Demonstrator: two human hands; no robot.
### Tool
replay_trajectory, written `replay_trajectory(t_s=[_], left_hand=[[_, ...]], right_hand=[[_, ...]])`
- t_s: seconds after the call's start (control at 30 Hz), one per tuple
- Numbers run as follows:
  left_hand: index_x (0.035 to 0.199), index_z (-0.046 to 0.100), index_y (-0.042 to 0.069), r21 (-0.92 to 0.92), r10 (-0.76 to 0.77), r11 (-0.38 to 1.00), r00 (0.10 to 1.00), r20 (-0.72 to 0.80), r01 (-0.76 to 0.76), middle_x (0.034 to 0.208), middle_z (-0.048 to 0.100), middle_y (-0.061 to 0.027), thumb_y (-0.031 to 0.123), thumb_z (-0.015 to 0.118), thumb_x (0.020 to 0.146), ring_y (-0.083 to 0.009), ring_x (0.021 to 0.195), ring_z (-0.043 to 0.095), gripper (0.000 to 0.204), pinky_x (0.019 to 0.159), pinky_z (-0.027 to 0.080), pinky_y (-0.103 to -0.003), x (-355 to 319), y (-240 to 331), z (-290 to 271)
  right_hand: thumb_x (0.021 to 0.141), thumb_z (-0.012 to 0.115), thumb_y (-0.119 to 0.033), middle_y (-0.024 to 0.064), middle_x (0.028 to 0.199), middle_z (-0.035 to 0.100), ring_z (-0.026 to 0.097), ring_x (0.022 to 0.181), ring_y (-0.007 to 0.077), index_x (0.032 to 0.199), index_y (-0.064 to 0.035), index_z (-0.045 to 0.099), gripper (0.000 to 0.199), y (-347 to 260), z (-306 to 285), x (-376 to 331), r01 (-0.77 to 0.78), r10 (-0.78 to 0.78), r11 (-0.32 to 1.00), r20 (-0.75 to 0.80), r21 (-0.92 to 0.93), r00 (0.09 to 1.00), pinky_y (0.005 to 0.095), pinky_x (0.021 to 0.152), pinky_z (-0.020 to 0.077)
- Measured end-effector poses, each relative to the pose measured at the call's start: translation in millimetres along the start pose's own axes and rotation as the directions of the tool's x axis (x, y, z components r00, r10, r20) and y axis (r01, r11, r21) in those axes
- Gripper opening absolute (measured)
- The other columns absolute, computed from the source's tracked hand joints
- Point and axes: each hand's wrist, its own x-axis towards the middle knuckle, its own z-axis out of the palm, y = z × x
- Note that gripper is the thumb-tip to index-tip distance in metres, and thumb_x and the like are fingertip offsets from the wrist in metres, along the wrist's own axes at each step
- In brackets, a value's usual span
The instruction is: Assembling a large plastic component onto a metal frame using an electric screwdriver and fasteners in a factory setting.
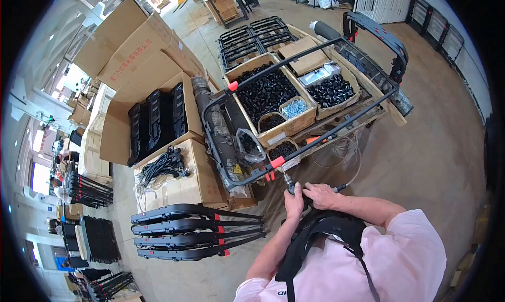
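Power screwdriver (289, 185), apparently hose-fed, is resting in both hands, its slim shank pointing ahead of the grip toward a red sleeve (277, 162) on a black tubular frame (258, 173); whether the tip is touching cannot be told. The left hand (294, 201) is clasping the body just behind the nose, thumb lying along it. The right hand (322, 197) is curling round the rear part, its palm side hidden, while a dark hose fitting (339, 188) is emerging beyond its knuckles and a pale hose (360, 162) is looping away ahead and to the right.

Judging by its look, the tool is being stiff, fairly dense and smooth-skinned, with the thin shank being its most delicate part. The body behind the nose is offering the best hold; the hose is probably tugging lightly at the back.

Just ahead of the grip, small black fasteners (283, 148) are filling a box. Left of the grip, black rack arms (179, 233) are lying stacked.

Red printed characters are running across a carton flap (123, 60), far ahead and left of the grip. Below the hands, partial lettering is showing beside a black strap (288, 273), too cropped for reading.
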Motion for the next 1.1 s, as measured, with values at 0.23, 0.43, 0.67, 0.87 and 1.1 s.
replay_trajectory(t_s=[0.23, 0.43, 0.67, 0.87, 1.1], left_hand=[[0.12, 0.059, -0.005, -0.008, 0.016, 1.0, 0.996, 0.093, -0.015, 0.108, 0.071, -0.0246, 0.054, 0.062, 0.103, -0.0351, 0.102, 0.069, 0.062, 0.093, 0.052, -0.046, -1.3, -10.7, -3.7], [0.12, 0.061, -0.003, 0.097, -0.187, 0.982, 0.921, 0.341, 0.163, 0.107, 0.071, -0.0192, 0.053, 0.06, 0.105, -0.0253, 0.099, 0.067, 0.058, 0.086, 0.052, -0.042, -9.1, -17.3, 1.9], [0.124, 0.068, 0.001, 0.231, 0.223, 0.821, 0.665, 0.713, -0.523, 0.105, 0.074, -0.0209, 0.043, 0.06, 0.105, -0.0335, 0.099, 0.073, 0.047, 0.088, 0.055, -0.043, 28.4, 59.6, 37.3], [0.12, 0.071, 0.003, 0.028, 0.514, 0.713, 0.549, 0.659, -0.701, 0.1, 0.071, -0.013, 0.022, 0.064, 0.104, -0.0226, 0.086, 0.069, 0.026, 0.08, 0.055, -0.035, 67.1, 184.4, 102.7], [0.109, 0.074, 0.007, 0.378, 0.592, 0.369, 0.529, 0.608, -0.849, 0.107, 0.071, -0.0155, 0.022, 0.066, 0.098, -0.0355, 0.107, 0.064, 0.02, 0.095, 0.049, -0.049, 189.1, 275.0, 241.5]], right_hand=[[0.072, 0.075, -0.011, 0.0171, 0.109, 0.059, 0.067, 0.104, 0.0391, 0.112, -0.0051, 0.06, 0.043, -1.4, 3.4, -7.0, -0.017, 0.017, 1.0, -0.028, 0.001, 0.999, 0.0517, 0.085, 0.0551], [0.073, 0.077, -0.016, 0.0164, 0.113, 0.06, 0.067, 0.107, 0.0368, 0.126, -0.0083, 0.061, 0.056, 2.2, -4.6, -41.0, -0.122, 0.12, 0.993, 0.107, 0.006, 0.987, 0.0505, 0.089, 0.0551], [0.076, 0.079, -0.025, 0.0205, 0.12, 0.062, 0.066, 0.11, 0.0416, 0.135, -0.0065, 0.058, 0.065, 76.8, -42.6, -84.6, -0.556, 0.569, 0.815, -0.047, 0.164, 0.821, 0.0502, 0.093, 0.0567], [0.079, 0.077, -0.021, 0.0245, 0.125, 0.06, 0.065, 0.113, 0.0465, 0.137, -0.0027, 0.055, 0.064, 226.2, -86.0, -71.2, -0.763, 0.804, 0.593, -0.244, 0.257, 0.543, 0.0521, 0.096, 0.0559], [0.084, 0.073, -0.017, 0.0299, 0.134, 0.056, 0.063, 0.117, 0.048, 0.146, -0.0031, 0.048, 0.068, 399.8, -128.6, -48.6, -0.812, 0.855, 0.517, -0.209, 0.272, 0.474, 0.0536, 0.098, 0.0553]])
